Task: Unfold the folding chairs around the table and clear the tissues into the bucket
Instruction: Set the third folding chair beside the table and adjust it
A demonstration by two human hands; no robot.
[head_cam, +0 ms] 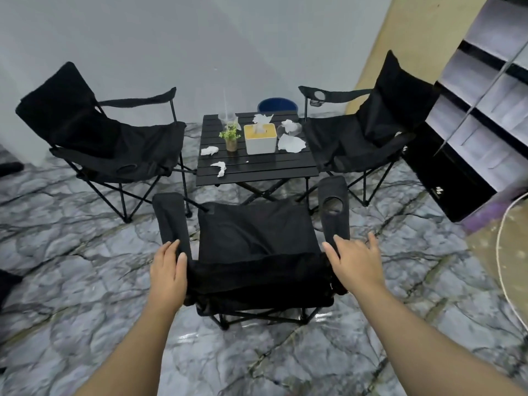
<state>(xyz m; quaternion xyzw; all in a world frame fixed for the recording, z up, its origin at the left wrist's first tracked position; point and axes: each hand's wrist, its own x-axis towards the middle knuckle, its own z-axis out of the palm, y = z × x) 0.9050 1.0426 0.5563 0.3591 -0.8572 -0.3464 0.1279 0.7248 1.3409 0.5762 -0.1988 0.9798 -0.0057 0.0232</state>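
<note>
no writing can be read anywhere; the only mark is a small pale logo [438,191] on the black box [445,178] under the shelf unit [491,67] at right, too small to make out

three black fabric folding chairs stand open around a low black slatted table [257,164]. the near chair [254,247] faces the table, its back toward the camera, both armrests pointing forward, and the right armrest has a round cup hole [332,206]. the left chair [100,138] sits at the table's left side and the right chair [365,132] at its right side, each with a cup holder in an armrest

the left hand [168,271] rests on the top left corner of the near chair's back, fingers together and lightly curled over the fabric by the left armrest. the right hand [354,258] lies on the top right corner, fingers spread wide and flat, not closed on anything

on the table lie white crumpled tissues: one [209,150] at the left, one [219,168] nearer the front edge, a flatter one [291,143] at the right, and one [288,124] behind it against a clear cup. a white tissue box [261,138] with a tan top stands in the middle, a tissue [262,118] sticking up from it. just left of the box is a small potted plant [230,137], and behind that a clear cup with a straw [227,117]

the blue bucket [277,105] stands on the floor behind the table, only its rim showing. the floor [85,281] is grey marbled
</note>
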